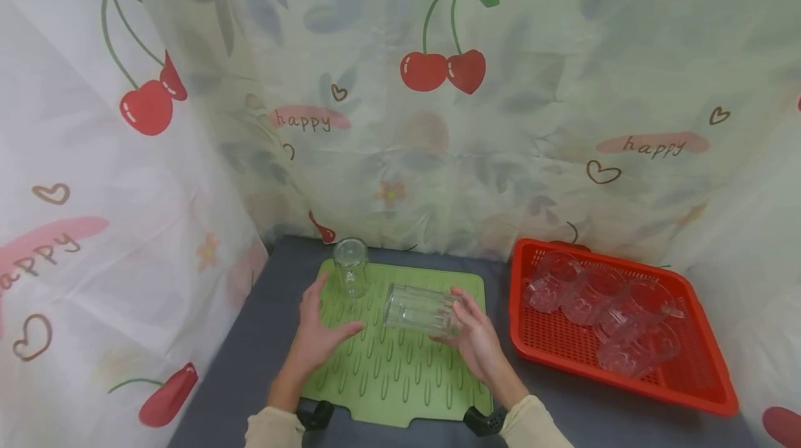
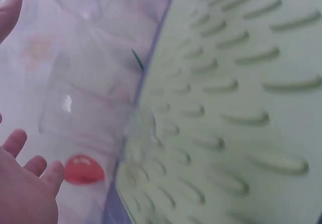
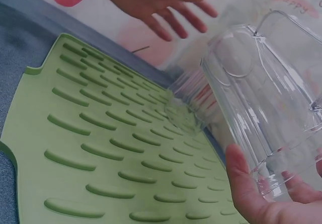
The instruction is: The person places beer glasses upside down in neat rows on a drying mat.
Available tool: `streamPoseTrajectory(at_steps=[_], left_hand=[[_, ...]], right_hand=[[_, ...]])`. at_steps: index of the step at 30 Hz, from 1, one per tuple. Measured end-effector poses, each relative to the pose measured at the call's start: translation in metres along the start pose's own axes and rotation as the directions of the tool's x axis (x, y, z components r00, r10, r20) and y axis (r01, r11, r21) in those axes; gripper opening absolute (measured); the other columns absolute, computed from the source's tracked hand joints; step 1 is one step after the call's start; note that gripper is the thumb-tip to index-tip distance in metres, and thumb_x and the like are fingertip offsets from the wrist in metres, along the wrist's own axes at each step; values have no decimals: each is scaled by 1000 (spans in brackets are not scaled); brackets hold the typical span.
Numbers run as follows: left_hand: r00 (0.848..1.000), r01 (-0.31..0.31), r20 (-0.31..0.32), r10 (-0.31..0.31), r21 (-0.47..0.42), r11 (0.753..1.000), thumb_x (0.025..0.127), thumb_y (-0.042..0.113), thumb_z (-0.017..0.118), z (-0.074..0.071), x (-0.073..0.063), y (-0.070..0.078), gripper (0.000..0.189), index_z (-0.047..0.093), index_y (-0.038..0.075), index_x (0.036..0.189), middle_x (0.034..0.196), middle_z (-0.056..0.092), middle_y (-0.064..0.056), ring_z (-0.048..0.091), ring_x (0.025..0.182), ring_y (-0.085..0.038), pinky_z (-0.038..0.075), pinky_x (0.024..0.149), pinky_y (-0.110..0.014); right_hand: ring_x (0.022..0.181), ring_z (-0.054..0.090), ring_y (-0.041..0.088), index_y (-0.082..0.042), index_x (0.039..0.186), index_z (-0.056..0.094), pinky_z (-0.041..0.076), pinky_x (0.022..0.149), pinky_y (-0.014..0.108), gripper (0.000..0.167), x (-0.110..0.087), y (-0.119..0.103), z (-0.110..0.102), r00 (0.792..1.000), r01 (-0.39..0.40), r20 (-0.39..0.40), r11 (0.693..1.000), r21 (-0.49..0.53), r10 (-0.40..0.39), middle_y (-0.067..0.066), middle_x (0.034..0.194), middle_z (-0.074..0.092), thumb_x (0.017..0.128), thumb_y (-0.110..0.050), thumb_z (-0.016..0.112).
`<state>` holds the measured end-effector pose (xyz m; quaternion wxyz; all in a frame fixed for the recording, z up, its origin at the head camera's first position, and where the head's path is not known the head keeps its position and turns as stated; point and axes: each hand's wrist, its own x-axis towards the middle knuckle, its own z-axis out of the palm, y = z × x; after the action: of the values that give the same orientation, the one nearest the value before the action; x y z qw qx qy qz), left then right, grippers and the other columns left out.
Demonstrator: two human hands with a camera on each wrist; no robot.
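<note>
My right hand (image 1: 478, 340) grips a clear glass cup (image 1: 416, 309) near one end. The cup lies sideways in the air above a ribbed green mat (image 1: 400, 410). In the right wrist view, thumb and fingers are curled round the lower end of that cup (image 3: 251, 103). A second clear cup (image 1: 350, 267) stands upside down at the mat's back left corner. My left hand (image 1: 313, 344) hovers over the mat's left side, fingers spread and thumb out, holding nothing. It is apart from both cups. The left wrist view shows the standing cup (image 2: 83, 116) beyond the fingers.
A red plastic basket (image 1: 516, 309) sits to the right of the mat, with several clear cups (image 1: 601, 291) lying in it. The dark grey tabletop (image 1: 250, 344) runs under both. Patterned curtains (image 1: 388, 177) hang behind and at the sides.
</note>
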<state>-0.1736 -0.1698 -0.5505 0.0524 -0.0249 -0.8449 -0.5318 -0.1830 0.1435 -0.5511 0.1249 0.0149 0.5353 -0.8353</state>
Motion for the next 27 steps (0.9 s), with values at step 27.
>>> streamPoseTrajectory(at_steps=[27], left_hand=[[969,-175,166,185,-69,982,83,46,84,48,7,61,107,15,34,164,168,18,-8,18,155,-38,26,117,-73]], right_hand=[[116,64,12,-10,148,34,57,91,56,46,-10,-7,13,999,12,39,1000,-29,-11,-5,143,51,110,-34,45]])
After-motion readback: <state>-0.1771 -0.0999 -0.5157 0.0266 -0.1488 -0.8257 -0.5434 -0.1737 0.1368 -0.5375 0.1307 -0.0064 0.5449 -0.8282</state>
